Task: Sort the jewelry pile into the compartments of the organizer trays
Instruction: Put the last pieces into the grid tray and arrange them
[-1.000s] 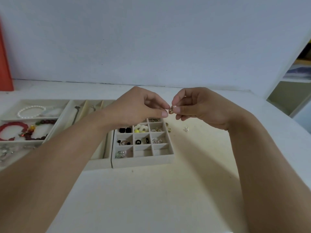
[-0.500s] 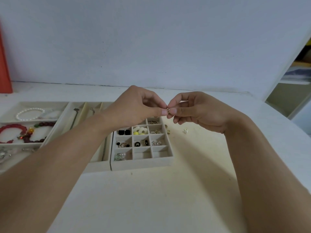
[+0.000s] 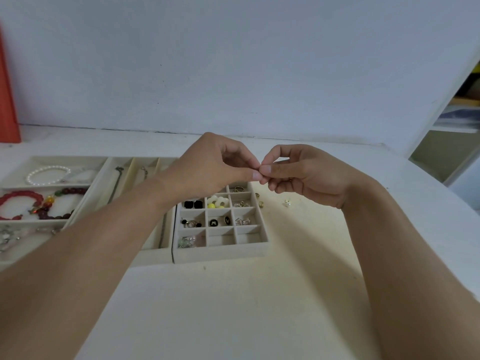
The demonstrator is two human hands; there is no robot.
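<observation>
grid tray [image 3: 220, 252] holding earrings, bracelet tray [image 3: 15, 187] with red bracelet [image 3: 18, 197]

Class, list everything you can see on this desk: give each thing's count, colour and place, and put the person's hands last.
grid tray: one, beige, centre; earrings in most compartments
long-slot tray: one, beige, left of grid tray; chains
bracelet tray: one, beige, far left
pearl bracelet: one, white, rear compartment
red bracelet: one, middle compartment
loose earrings: two gold, one white, right of grid tray
hands: left hand, right hand, fingertips pinched together above grid tray; anything held is hidden
</observation>
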